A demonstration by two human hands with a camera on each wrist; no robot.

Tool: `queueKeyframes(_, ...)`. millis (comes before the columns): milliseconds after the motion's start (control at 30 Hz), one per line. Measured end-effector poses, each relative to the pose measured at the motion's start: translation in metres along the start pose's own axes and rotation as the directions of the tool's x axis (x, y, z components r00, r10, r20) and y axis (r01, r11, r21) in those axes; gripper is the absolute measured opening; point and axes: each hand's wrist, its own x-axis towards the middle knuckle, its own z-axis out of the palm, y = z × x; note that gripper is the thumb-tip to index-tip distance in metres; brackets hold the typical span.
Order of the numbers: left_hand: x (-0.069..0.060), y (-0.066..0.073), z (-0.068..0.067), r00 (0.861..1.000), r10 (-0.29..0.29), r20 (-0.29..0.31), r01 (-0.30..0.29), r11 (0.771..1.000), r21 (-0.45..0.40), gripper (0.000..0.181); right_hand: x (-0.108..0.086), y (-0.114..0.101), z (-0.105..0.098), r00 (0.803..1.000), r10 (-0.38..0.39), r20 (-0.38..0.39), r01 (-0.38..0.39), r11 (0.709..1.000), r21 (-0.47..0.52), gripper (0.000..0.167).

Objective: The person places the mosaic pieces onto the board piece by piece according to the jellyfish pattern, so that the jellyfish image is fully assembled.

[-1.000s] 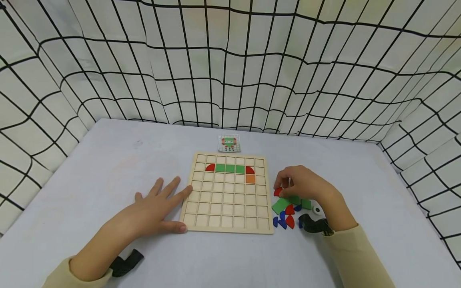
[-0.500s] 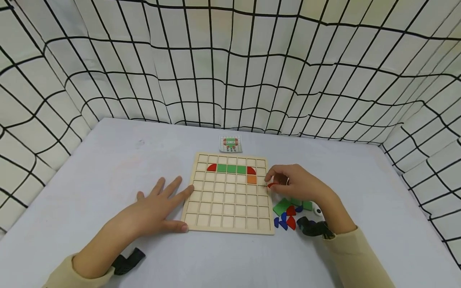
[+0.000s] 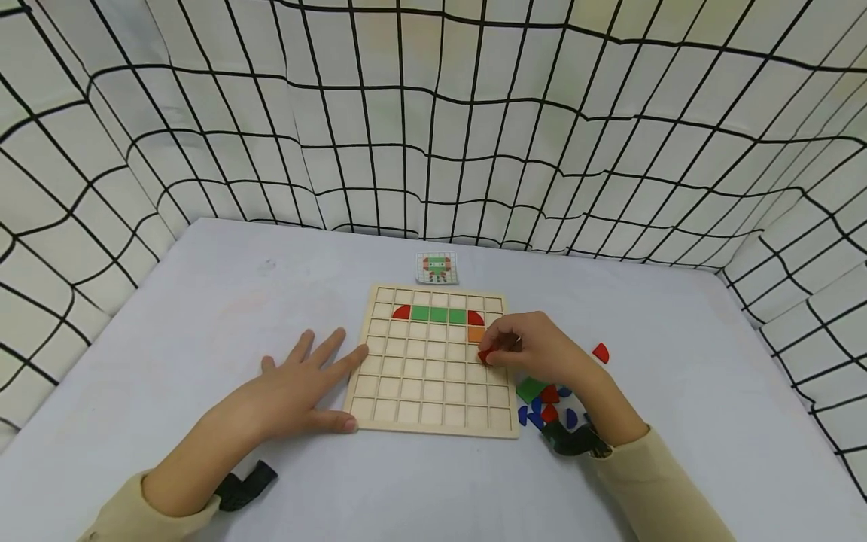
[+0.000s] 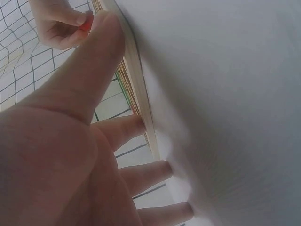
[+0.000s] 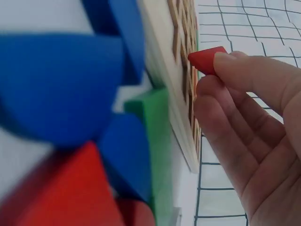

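A wooden grid board (image 3: pixel 406 388) lies on the white table. In one of its upper rows sit a red quarter-circle tile (image 3: pixel 403 312), several green square tiles (image 3: pixel 439 315) and another red quarter-circle tile (image 3: pixel 476 318). Below the right one is an orange square tile (image 3: pixel 476 333), partly beside the hand. My right hand (image 3: pixel 535 346) pinches a red quarter-circle piece (image 5: pixel 207 60) between thumb and fingers, over the board's right side. My left hand (image 3: pixel 291 399) lies with fingers spread at the board's left edge, its thumb and index finger touching the edge.
A small pattern card (image 3: pixel 436 268) lies behind the board. Loose blue pieces (image 5: pixel 61 89), red and green pieces (image 3: pixel 530 389) are heaped at the board's right, partly under the right wrist. One red piece (image 3: pixel 600 352) lies apart. A black-and-white net (image 3: pixel 433 128) surrounds the table.
My right hand has moved left from the loose pieces to over the board, carrying the red quarter-circle piece. My left hand has stayed at the board's edge.
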Motion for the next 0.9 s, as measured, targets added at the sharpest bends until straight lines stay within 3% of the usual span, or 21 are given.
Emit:
queueKeyframes(200, 0.0006, 0.0008, -0.0007, 1.0, 0.001, 0.004, -0.001, 1.0, -0.011, 0.099, 0.0006, -0.0018, 0.0042, 0.999, 0.053, -0.011, -0.054, 0.998, -0.016, 0.013)
queueKeyframes(400, 0.0014, 0.0006, 0.0006, 1.0, -0.004, 0.014, 0.004, 1.0, -0.014, 0.1, -0.0006, -0.003, 0.0077, 0.991, 0.122, -0.046, -0.127, 0.986, -0.113, 0.013)
queueKeyframes(567, 0.0017, -0.0001, 0.0011, 1.0, -0.003, 0.01, 0.003, 1.0, -0.011, 0.1, -0.0021, -0.003, 0.0068, 0.995, 0.093, -0.046, -0.099, 0.984, -0.148, 0.02)
queueKeyframes(700, 0.0018, -0.0003, 0.0012, 1.0, -0.002, 0.007, 0.002, 1.0, -0.01, 0.101, -0.0038, -0.0045, 0.0033, 0.994, 0.099, -0.036, -0.103, 0.984, -0.145, 0.016)
queueKeyframes(900, 0.0003, 0.0003, 0.0002, 1.0, -0.003, 0.002, 0.003, 1.0, -0.011, 0.1, -0.0041, -0.008, 0.0009, 0.993, 0.114, 0.041, -0.106, 0.979, -0.173, 0.018)
